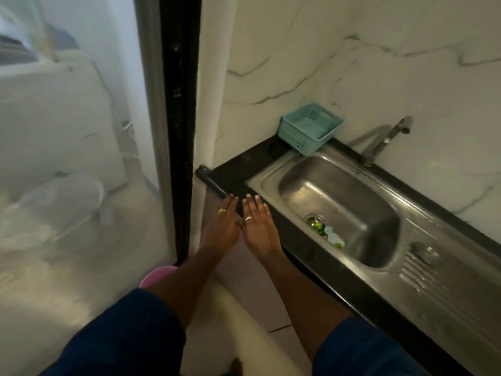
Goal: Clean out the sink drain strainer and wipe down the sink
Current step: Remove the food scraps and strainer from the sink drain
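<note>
While green and white scraps (329, 234) lie on the round metal drain strainer (311, 220) of the stainless-steel sink (352, 196), left hand (221, 226) and right hand (259, 227) extend side by side, fingers straight, holding nothing.

White marble-look wall (352, 63) behind my black counter (233, 172), frosted glass panel (81, 131) with a black frame (180, 104) left of it, pale floor (257, 308) below.

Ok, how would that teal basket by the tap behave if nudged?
The teal basket looks like thin perforated plastic, so probably light and slightly flexible. It sits tilted, one edge apparently on the sink rim, so a push could likely rock or slide it.
</note>
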